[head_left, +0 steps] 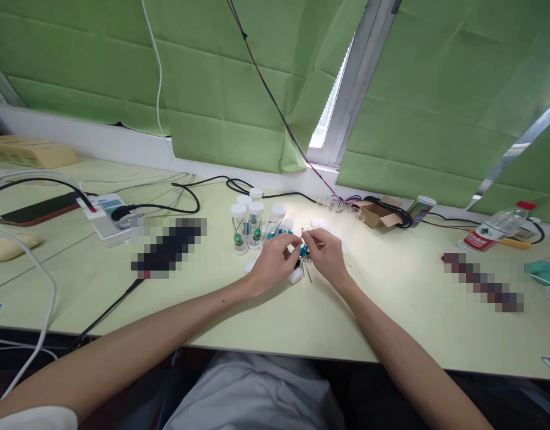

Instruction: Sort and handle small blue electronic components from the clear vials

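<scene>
**Blue piece sits in the gap between both hands, right at the fingertips**

Small shiny blue piece (pixel 304 251): between left hand (pixel 275 263) and right hand (pixel 328 251), a bit below the right thumb and index tips, just right of the left fingertips. Can't tell if it's in a grip or resting on something; too small at this view.

Left hand: fingers curled, thumb and index drawn close together, tips pointing at the blue piece. Can't confirm a grasp.

Right hand: thumb and index nearly pinched, other fingers folded in. Small thin part at the tips; can't tell whether it's actually clamped.

Around the hands: thin metal pins (pixel 307 272) fan out just below the blue piece, toward the person. White cap (pixel 295 276) lies on the table (pixel 391 298) below the left fingertips. More blue bits (pixel 284 231) sit behind the left hand.

Clear tubes (pixel 255 224) with white lids stand upright in a cluster beyond the left hand, near it; the two front ones have green balls (pixel 237 239) low inside.

Farther out: open cardboard box (pixel 377 214) beyond the right hand, bottle (pixel 489 230) with red cap well to the right, power strip (pixel 107 221) well to the left.
</scene>
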A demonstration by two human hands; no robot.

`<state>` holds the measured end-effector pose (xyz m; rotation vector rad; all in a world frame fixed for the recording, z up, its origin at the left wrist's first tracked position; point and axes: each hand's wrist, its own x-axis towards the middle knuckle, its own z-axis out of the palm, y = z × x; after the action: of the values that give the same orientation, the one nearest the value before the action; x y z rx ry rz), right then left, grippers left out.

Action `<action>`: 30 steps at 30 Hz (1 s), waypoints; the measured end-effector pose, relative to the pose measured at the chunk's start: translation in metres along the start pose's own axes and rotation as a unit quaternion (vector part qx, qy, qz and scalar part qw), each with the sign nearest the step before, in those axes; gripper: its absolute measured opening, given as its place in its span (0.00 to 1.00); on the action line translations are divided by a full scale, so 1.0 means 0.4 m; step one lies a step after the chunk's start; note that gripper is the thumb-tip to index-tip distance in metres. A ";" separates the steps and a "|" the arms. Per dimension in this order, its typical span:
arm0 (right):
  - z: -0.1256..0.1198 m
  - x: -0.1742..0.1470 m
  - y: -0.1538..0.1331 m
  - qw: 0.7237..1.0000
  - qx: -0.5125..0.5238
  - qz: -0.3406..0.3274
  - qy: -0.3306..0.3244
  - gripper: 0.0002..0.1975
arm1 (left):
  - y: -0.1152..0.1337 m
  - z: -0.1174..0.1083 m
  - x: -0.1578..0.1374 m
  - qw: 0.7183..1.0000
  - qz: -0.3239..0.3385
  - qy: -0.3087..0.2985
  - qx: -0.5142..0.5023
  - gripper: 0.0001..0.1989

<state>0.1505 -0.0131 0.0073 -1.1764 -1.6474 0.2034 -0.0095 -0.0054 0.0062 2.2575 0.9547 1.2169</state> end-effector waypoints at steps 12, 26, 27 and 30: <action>-0.012 0.004 -0.001 0.999 0.021 0.029 0.040 0.17 | -0.001 -0.003 -0.002 0.998 -0.036 -0.043 0.035 0.06; -0.010 0.006 0.012 0.999 -0.003 0.027 -0.025 0.16 | -0.022 -0.003 0.003 0.990 -0.036 -0.135 0.036 0.10; -0.010 0.006 0.012 0.999 -0.001 0.025 -0.032 0.16 | -0.021 -0.004 0.003 0.990 -0.037 -0.135 0.032 0.10; -0.009 0.006 0.014 0.999 -0.006 0.020 -0.046 0.15 | -0.019 -0.006 0.005 0.990 -0.033 -0.138 0.017 0.10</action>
<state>0.1567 -0.0097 0.0069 -1.2260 -1.7079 0.2768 -0.0135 0.0014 0.0039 2.3237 0.9400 0.8367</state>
